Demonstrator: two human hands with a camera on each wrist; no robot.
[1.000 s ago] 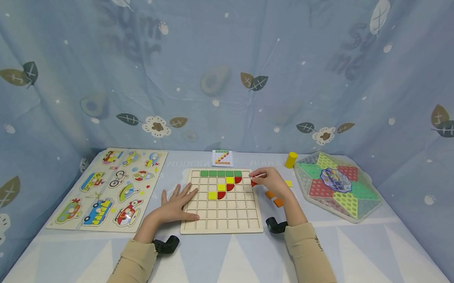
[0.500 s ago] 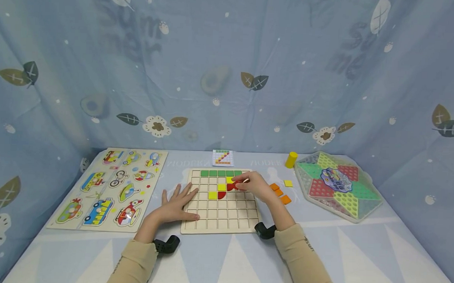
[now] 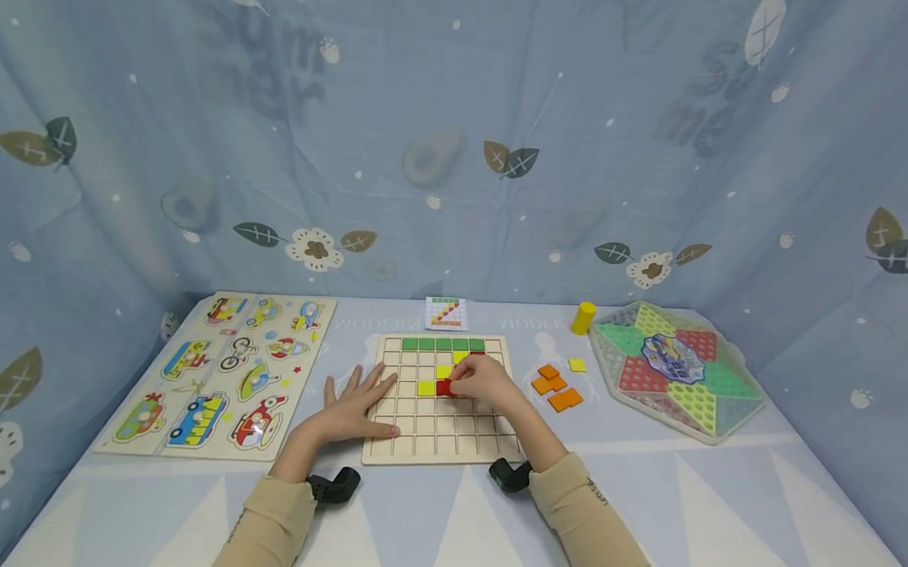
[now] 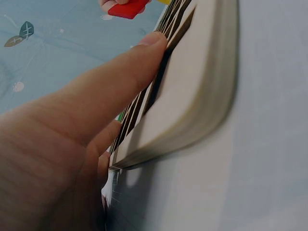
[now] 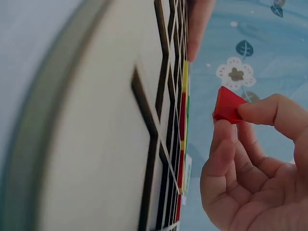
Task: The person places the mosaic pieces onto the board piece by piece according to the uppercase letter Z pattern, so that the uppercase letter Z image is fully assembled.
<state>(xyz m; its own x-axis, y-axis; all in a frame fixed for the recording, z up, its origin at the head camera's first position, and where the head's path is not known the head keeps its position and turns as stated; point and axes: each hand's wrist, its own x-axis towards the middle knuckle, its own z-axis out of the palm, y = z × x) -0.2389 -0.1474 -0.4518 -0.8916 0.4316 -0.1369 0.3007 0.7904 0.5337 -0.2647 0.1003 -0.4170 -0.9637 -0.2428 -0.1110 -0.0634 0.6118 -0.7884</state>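
Observation:
A wooden grid board (image 3: 418,449) lies on the table in the head view. My left hand (image 3: 350,413) rests on its left edge with fingers spread; the left wrist view has the thumb (image 4: 125,65) straight over the rim. My right hand (image 3: 488,383) is over the board's middle. Between its thumb and fingertips it pinches a red tile (image 5: 226,105), held off the board in the right wrist view. Green tiles (image 3: 443,345) line the top row. Yellow tiles (image 3: 426,388) step diagonally below, with red pieces beside them, partly covered by my right hand.
Several orange tiles (image 3: 548,379) and one yellow tile (image 3: 577,365) lie right of the board. A pattern card (image 3: 446,314) and a yellow cylinder (image 3: 584,318) are behind. A vehicle puzzle (image 3: 218,375) lies left, a star-patterned game board (image 3: 672,370) right.
My right hand has carried the red tile leftward from the board's right edge to near the lowest yellow tile. The orange tiles have come into fuller view. My left hand has stayed put.

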